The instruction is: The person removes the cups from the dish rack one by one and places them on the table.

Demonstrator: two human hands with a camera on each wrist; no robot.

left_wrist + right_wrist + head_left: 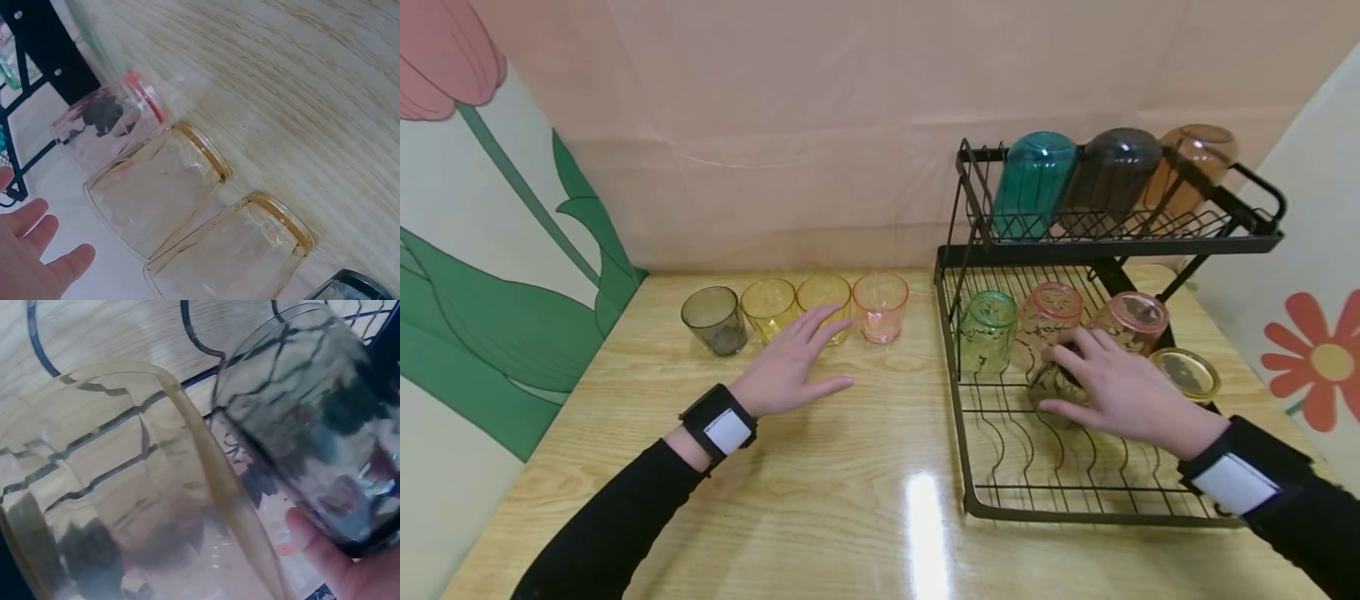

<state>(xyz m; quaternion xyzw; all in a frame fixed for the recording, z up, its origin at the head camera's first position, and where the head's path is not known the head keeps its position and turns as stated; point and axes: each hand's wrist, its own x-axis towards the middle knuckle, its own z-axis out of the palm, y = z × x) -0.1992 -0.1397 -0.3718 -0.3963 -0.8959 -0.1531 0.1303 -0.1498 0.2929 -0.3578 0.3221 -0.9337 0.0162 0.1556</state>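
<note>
My right hand [1108,387] holds a smoky grey glass [300,419] over the lower tier of the black dish rack [970,492]. The fingers cover much of it in the head view, while the right wrist view shows the thumb against its side. Close by on that tier are an upturned yellow glass [1186,375], two pink glasses [1052,304] and a green glass [988,333]. My left hand [790,367] hovers with spread fingers by the table row, partly covering a yellow glass [823,292]. It holds nothing.
Along the back of the table stand a grey glass [715,321], another yellow glass [767,308] and a pink glass [881,308]. On the upper tier, a teal glass [1033,183], a dark glass [1112,175] and an amber glass [1187,167] sit upside down.
</note>
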